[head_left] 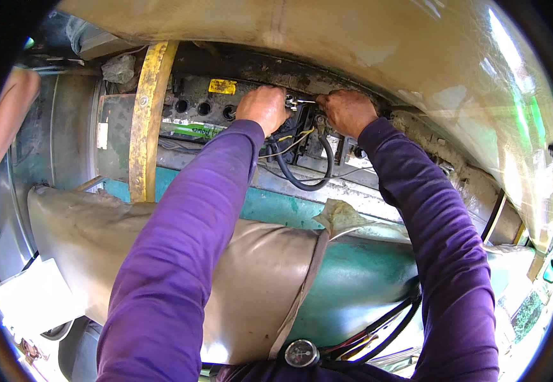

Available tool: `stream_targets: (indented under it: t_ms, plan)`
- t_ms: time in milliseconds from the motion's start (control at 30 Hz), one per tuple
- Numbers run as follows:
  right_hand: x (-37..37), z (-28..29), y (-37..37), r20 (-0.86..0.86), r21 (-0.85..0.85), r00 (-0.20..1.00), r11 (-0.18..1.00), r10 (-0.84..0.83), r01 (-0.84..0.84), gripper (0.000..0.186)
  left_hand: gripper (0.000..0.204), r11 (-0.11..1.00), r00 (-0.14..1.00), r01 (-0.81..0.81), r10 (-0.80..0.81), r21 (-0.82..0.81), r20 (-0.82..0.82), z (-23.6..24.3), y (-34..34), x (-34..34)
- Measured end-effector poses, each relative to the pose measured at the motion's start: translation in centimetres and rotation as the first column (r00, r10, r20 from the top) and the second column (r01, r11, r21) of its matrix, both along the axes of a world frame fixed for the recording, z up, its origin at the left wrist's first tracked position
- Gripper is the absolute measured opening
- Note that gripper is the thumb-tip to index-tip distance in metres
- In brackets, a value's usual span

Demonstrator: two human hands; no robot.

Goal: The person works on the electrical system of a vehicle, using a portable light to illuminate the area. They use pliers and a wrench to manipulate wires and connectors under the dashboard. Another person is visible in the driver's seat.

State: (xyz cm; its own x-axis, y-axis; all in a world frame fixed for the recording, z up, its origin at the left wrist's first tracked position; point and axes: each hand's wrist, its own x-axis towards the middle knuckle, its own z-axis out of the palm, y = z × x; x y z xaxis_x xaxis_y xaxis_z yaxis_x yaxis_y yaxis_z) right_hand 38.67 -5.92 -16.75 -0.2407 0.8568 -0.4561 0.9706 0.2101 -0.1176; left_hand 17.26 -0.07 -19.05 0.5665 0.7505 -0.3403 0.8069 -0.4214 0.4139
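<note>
Both of my arms, in purple sleeves, reach forward into a recess with old dark batteries. My left hand (263,109) is closed beside a shiny metal fitting (291,103) at the battery top; what its fingers grip is hidden. To its right, my right hand (347,112) pinches a thin metal rod (307,101) that points left toward that fitting. A thick black cable (302,186) loops below the two hands, with a thin yellowish wire (297,144) near it. The left battery (187,121) has round open holes along its face and a green stripe.
A worn yellow metal bar (146,121) crosses the recess at the left. In front lie a beige cover (260,274) and a green padded surface (365,280). A round gauge (301,353) and dark cables (388,325) are nearest me. Another person's arm (9,121) shows at far left.
</note>
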Motion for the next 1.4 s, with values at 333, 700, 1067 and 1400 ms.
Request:
stream_targets:
  t_ms: [333,700,1067,1400]
  plan:
    - [-8.8,3.7,4.9,0.130,-0.134,0.987,0.984,-0.099,0.116,0.024,0.032,0.994,0.997,-0.063,0.059,-0.087,-0.045,0.9,0.2,0.1]
    - [-4.4,4.7,1.3,0.069,-0.016,0.995,0.997,-0.075,0.076,0.024,0.039,1.000,0.999,-0.021,0.020,0.023,0.038,0.5,-0.2,-0.1]
    - [-10.6,6.4,5.6,0.211,-0.179,0.971,0.972,-0.112,0.151,0.023,0.034,0.997,0.995,-0.054,0.059,-0.061,0.080,0.7,-0.1,-0.6]
    - [-2.8,3.5,0.4,0.127,0.041,0.989,0.996,0.071,-0.077,0.020,0.035,1.000,1.000,-0.009,0.009,-0.011,0.004,0.0,-0.1,0.1]
